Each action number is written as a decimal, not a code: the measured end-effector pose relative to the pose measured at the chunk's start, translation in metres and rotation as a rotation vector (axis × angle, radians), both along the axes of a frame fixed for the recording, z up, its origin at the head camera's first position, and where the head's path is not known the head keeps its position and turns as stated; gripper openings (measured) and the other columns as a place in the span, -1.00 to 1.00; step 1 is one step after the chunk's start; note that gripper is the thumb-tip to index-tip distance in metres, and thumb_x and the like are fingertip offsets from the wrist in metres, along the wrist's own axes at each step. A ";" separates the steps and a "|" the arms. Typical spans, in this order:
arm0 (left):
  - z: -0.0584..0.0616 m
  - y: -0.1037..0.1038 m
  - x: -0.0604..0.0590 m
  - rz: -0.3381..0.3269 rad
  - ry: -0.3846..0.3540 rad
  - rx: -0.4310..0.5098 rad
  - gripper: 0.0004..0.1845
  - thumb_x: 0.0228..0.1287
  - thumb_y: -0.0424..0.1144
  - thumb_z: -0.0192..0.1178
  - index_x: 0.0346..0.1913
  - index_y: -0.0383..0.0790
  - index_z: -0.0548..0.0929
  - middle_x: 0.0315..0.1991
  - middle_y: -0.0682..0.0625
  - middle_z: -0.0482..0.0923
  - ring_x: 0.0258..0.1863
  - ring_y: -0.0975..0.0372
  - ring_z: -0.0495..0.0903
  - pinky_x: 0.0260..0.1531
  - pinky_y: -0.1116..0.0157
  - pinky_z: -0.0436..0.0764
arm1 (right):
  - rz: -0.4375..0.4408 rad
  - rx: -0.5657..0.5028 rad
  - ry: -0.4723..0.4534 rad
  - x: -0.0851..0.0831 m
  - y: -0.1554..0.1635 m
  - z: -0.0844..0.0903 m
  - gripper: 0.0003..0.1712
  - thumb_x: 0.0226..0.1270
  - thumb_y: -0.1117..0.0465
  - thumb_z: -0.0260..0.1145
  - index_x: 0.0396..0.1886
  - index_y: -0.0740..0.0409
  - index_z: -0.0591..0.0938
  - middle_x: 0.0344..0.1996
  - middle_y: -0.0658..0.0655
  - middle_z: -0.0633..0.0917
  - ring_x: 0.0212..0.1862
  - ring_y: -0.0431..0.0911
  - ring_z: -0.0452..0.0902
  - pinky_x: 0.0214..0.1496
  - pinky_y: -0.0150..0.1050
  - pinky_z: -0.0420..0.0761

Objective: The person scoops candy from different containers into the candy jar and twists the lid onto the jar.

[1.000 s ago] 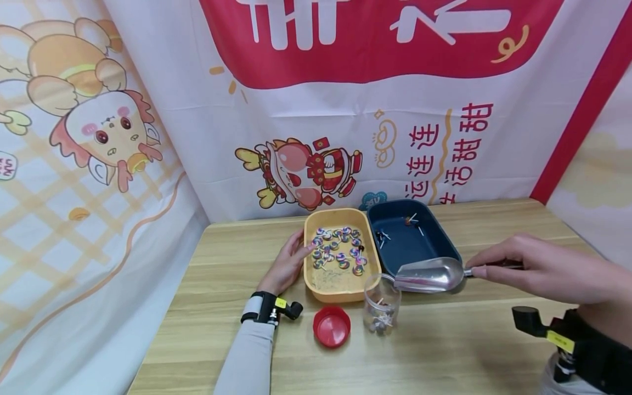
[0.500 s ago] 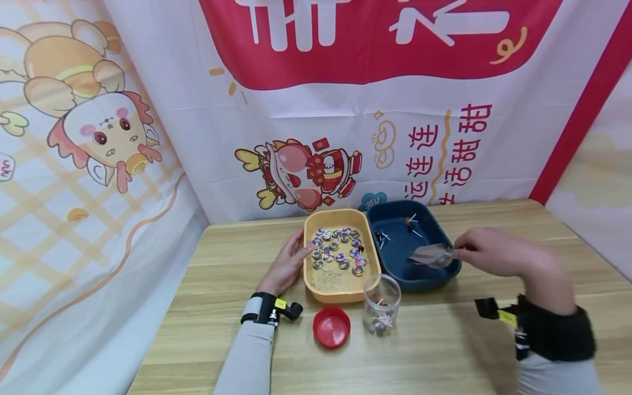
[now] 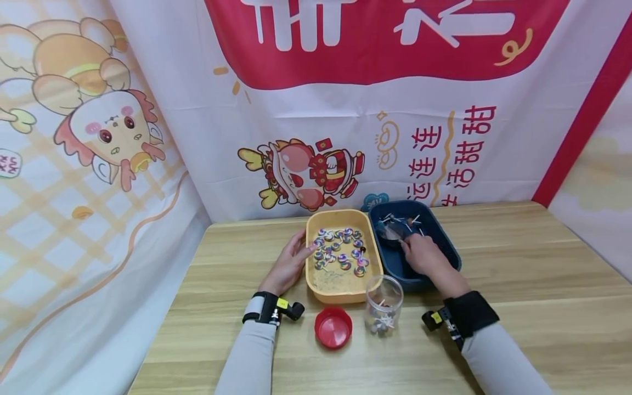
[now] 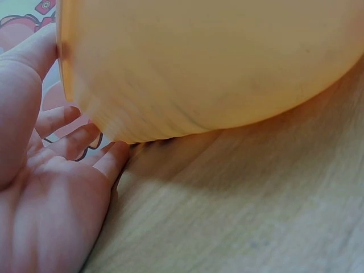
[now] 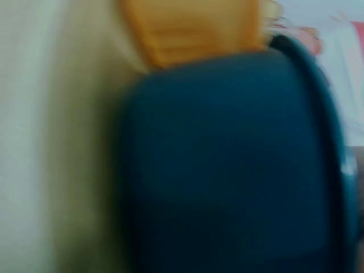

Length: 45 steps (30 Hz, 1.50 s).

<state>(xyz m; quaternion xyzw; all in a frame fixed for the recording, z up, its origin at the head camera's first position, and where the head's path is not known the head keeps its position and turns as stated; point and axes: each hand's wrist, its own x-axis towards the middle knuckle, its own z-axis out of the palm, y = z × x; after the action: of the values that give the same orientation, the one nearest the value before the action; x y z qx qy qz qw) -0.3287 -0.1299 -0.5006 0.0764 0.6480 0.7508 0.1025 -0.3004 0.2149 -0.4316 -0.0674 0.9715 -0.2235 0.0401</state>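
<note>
The left hand (image 3: 288, 264) lay with fingers (image 4: 68, 145) straight against the outer wall of the yellow tray (image 3: 340, 285) of swirled candies (image 3: 338, 249). The right hand (image 3: 419, 255) reached into the blue tray (image 3: 451, 249), curled around the metal scoop (image 3: 391, 231) among 3 or so lollipops. Nearby stood a clear jar (image 3: 382, 304) and red lid (image 3: 333, 327).

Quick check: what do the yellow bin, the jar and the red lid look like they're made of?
Yellow bin: likely plastic, matte, opaque, rounded moulded walls. Jar: clear, contents show through; plastic or glass, cannot tell. Red lid: probably plastic, smooth, slightly glossy.
</note>
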 end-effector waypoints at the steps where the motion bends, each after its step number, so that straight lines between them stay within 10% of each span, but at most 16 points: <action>1: 0.000 0.000 0.000 0.003 -0.003 -0.003 -0.19 0.46 -0.22 0.25 0.63 -0.04 0.08 0.64 -0.04 -0.01 0.56 0.12 0.15 0.49 0.28 0.30 | -0.004 0.003 -0.001 -0.001 -0.001 -0.004 -0.62 0.63 0.20 0.03 -0.38 0.26 0.64 -0.57 0.12 0.51 -0.49 -0.03 0.48 -0.48 -0.21 0.48; 9: -0.001 -0.001 0.000 -0.002 0.006 -0.006 -0.18 0.44 -0.20 0.27 0.63 -0.05 0.09 0.64 -0.04 -0.01 0.56 0.11 0.15 0.48 0.27 0.30 | 0.048 0.003 -0.135 -0.001 0.002 -0.009 -0.75 0.52 0.33 -0.01 0.01 0.43 0.46 -0.29 0.26 0.57 -0.28 0.03 0.54 -0.36 -0.18 0.56; 22: -0.001 -0.001 -0.001 -0.014 0.007 0.003 -0.22 0.49 -0.24 0.21 0.63 -0.06 0.07 0.64 -0.06 0.00 0.57 0.09 0.15 0.50 0.23 0.28 | 0.113 -0.139 0.065 0.008 0.023 0.025 -0.78 0.61 0.22 0.08 -0.09 0.33 0.55 -0.41 0.14 0.51 -0.40 -0.02 0.42 -0.40 -0.20 0.41; 34: 0.002 0.000 -0.001 -0.016 0.015 0.017 -0.20 0.46 -0.23 0.25 0.62 -0.07 0.09 0.62 -0.06 0.05 0.55 0.13 0.18 0.50 0.26 0.27 | 0.440 -0.217 0.016 0.086 0.070 0.125 -0.78 0.58 0.13 0.21 -0.08 -0.06 0.78 -0.40 -0.10 0.68 -0.32 -0.14 0.57 -0.32 -0.33 0.60; 45: -0.002 -0.001 0.002 -0.004 0.017 0.038 -0.19 0.46 -0.30 0.23 0.63 -0.17 0.04 0.64 -0.12 -0.02 0.58 0.07 0.12 0.52 0.23 0.24 | 0.395 -0.092 -0.079 0.123 0.073 0.147 -0.77 0.40 -0.05 0.38 -0.08 -0.15 0.84 -0.39 -0.25 0.76 -0.36 -0.21 0.58 -0.40 -0.38 0.58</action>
<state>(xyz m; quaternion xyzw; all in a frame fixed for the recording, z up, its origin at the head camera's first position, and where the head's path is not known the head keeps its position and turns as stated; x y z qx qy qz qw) -0.3262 -0.1312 -0.5031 0.0859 0.6343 0.7622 0.0972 -0.1777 0.2879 -0.2849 -0.2493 0.9260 -0.2578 0.1180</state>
